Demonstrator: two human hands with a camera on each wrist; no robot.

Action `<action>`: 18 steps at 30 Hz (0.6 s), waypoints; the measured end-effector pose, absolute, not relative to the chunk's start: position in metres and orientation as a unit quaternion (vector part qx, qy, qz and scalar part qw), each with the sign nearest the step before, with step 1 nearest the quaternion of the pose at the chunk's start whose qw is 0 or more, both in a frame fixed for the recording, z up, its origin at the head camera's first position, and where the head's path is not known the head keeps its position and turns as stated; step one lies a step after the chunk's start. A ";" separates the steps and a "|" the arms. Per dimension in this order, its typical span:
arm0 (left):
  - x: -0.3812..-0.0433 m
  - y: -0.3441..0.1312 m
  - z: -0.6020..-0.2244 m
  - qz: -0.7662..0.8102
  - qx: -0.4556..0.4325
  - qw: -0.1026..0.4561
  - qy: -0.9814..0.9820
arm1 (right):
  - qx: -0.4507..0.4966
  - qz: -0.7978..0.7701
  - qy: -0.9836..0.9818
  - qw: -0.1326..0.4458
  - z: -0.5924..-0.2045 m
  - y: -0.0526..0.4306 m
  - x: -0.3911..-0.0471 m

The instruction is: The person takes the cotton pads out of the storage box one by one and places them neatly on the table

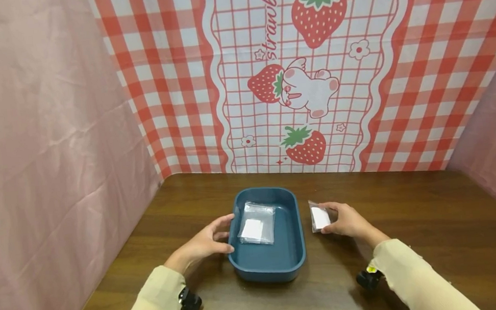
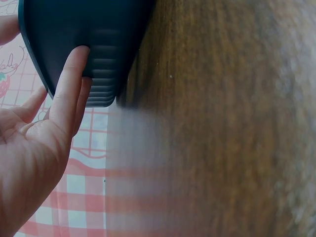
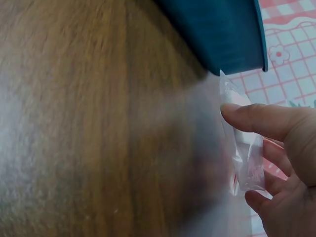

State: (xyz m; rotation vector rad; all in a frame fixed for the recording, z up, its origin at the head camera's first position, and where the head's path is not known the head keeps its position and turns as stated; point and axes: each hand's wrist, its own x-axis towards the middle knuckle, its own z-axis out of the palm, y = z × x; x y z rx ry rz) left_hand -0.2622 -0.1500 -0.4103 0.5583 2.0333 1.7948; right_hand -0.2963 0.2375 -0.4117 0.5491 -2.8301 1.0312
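A blue plastic bin (image 1: 271, 275) stands on the wooden table. Inside it, toward the left, lies a small stack of clear plastic bags (image 1: 265, 227) with something white in them. My left hand (image 1: 203, 243) touches the bin's left side from outside. In the left wrist view its extended fingers (image 2: 66, 94) rest against the ribbed wall, and the thumb is near the rim. To the right of the bin, my right hand (image 1: 348, 222) pinches a clear plastic bag (image 3: 242, 143) with white contents between thumb and fingers. That bag is apart from the bin and tilted up.
The dark wooden table (image 1: 435, 222) extends on both sides of the bin. A strawberry-print checked cloth (image 1: 300, 96) hangs behind it, and a pink cloth (image 1: 52, 142) hangs at the left. Each wrist carries a small black camera (image 1: 191, 302).
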 end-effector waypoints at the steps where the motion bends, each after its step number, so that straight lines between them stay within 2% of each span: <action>1: -0.262 -0.150 -0.410 0.637 0.199 0.186 0.721 | 0.182 0.337 -0.923 0.036 -0.413 0.238 -0.297; 18: -0.261 -0.150 -0.408 0.631 0.198 0.188 0.726 | 0.226 0.305 -0.925 -0.006 -0.424 0.245 -0.300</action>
